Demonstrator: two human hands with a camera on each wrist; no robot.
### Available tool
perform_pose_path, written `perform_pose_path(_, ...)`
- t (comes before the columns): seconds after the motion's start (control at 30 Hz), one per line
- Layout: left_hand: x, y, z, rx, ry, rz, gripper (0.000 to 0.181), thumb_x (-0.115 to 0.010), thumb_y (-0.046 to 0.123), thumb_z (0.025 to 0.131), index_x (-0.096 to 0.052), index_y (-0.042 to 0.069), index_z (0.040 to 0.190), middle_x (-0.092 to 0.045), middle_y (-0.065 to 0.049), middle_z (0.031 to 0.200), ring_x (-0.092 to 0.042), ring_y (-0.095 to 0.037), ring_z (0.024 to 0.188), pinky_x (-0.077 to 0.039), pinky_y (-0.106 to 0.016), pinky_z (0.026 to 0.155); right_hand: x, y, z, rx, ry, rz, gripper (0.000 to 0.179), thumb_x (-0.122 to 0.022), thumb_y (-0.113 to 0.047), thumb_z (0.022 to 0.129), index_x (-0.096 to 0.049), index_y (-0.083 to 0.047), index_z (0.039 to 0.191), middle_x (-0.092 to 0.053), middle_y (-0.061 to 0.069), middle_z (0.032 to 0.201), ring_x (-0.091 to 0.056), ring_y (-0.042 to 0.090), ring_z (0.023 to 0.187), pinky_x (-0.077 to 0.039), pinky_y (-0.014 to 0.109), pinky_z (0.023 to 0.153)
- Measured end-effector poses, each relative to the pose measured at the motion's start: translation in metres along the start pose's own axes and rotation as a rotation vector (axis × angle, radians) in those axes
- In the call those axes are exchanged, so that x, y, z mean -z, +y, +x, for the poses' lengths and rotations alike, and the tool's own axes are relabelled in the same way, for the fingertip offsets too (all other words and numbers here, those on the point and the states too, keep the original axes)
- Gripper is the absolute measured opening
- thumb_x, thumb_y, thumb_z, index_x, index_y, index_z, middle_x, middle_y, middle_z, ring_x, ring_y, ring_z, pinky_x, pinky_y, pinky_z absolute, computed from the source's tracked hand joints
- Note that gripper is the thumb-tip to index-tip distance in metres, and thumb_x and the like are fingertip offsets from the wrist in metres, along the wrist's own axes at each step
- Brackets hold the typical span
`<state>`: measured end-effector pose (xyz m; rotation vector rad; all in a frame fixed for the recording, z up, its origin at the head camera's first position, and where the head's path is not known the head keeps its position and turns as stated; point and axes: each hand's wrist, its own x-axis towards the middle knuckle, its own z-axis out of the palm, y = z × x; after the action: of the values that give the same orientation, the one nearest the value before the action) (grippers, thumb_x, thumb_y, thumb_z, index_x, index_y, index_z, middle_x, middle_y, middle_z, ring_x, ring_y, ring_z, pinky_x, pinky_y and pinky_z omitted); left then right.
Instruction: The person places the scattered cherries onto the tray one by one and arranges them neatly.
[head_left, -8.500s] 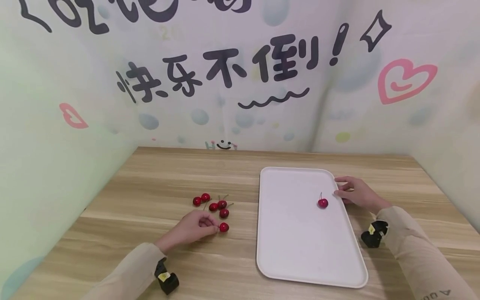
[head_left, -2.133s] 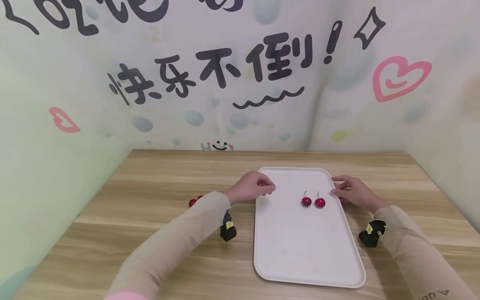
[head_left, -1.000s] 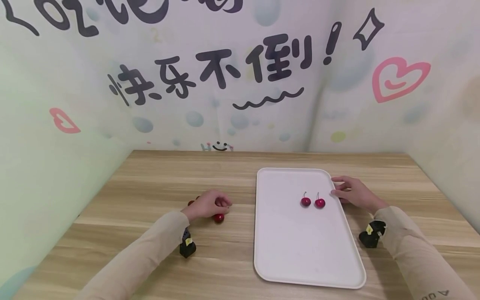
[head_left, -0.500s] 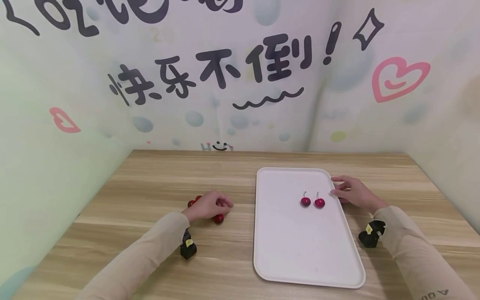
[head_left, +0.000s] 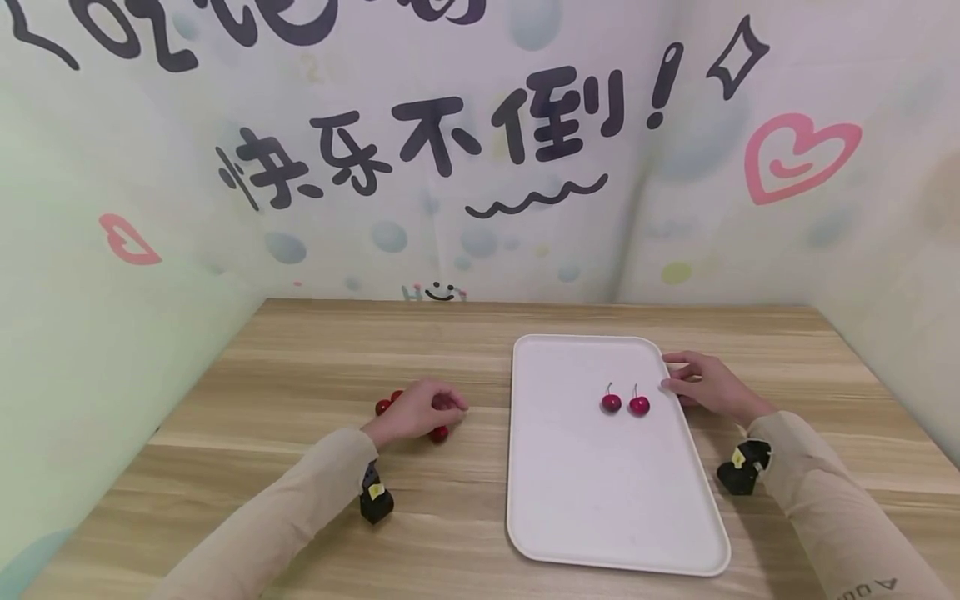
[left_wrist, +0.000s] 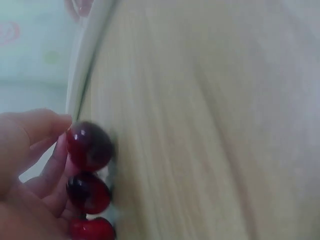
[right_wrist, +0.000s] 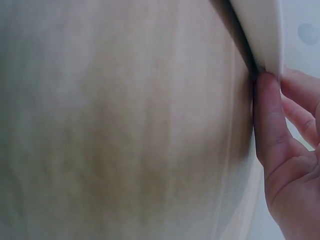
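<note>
At the small cluster of red cherries on the table, my left hand [head_left: 420,408] pinches one between thumb and finger, apparently by its stem; the left wrist view shows that dark red cherry [left_wrist: 91,146] at the fingertips. Below it in that view are a second cherry [left_wrist: 89,193] and a third cherry [left_wrist: 93,229]. Other cherries [head_left: 384,407] peek out behind the hand, which hides part of the cluster. My right hand [head_left: 712,387] rests its extended fingers against the right rim of the white tray [head_left: 615,500]. Two stemmed cherries [head_left: 611,403] lie on the tray's far right part.
The wood-grain table [head_left: 315,350] ends at a printed backdrop [head_left: 450,242] behind and pale walls on both sides. Black wrist cameras hang under the left sleeve [head_left: 300,492] and the right sleeve [head_left: 825,483], close above the tabletop.
A second cherry has joined the first on the tray since the oldest frame. My left hand has gone from the tray's left edge back to the cluster. The right hand has stayed at the rim.
</note>
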<state>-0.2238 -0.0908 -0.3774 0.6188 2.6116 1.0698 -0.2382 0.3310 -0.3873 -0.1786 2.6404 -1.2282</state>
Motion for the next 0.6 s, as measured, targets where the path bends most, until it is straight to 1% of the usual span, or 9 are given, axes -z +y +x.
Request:
perform_pose_path(0.13,-0.001,0.002,-0.001,-0.03,0.024,-0.007,0.009,-0.062,0.009,0.082,-0.065,0.007,0.09,-0.061,0.002,0.088,-0.054,-0.012,0.082,-0.045,-0.03,0.077,0.0,0.0,0.001,0.002,-0.001,0.008,0.057,-0.058,-0.016,0.086,-0.031,0.01,0.129,-0.051,0.026,0.103,-0.058,0.024,0.085,-0.05,0.033,0.072)
perform_pose_path(0.37,-0.003,0.011,-0.002,-0.045,0.048,-0.028,0.009,-0.064,0.012,0.081,-0.066,0.009,0.09,-0.062,0.002,0.088,-0.056,-0.012,0.081,-0.046,-0.028,0.075,0.0,-0.001,0.0,-0.013,0.001,0.0,0.058,-0.058,-0.017,0.086,-0.031,0.009,0.13,-0.05,0.026,0.104,-0.058,0.025,0.086,-0.05,0.033,0.073)
perform_pose_path(0.47,-0.006,0.016,-0.002,-0.042,0.048,-0.057,0.011,-0.064,0.012,0.081,-0.066,0.009,0.091,-0.062,0.002,0.089,-0.056,-0.013,0.083,-0.046,-0.029,0.077,0.0,-0.001,-0.001,-0.015,0.001,-0.005,0.058,-0.059,-0.018,0.086,-0.032,0.009,0.13,-0.05,0.026,0.104,-0.058,0.025,0.086,-0.049,0.034,0.073)
perform_pose_path(0.6,-0.01,0.024,0.0,-0.041,0.022,-0.111,0.014,-0.063,0.013,0.082,-0.066,0.007,0.094,-0.063,0.002,0.09,-0.056,-0.013,0.084,-0.046,-0.029,0.077,-0.001,-0.001,-0.001,-0.013,0.003,-0.009,0.058,-0.059,-0.018,0.086,-0.032,0.008,0.13,-0.05,0.026,0.105,-0.058,0.025,0.086,-0.049,0.034,0.073)
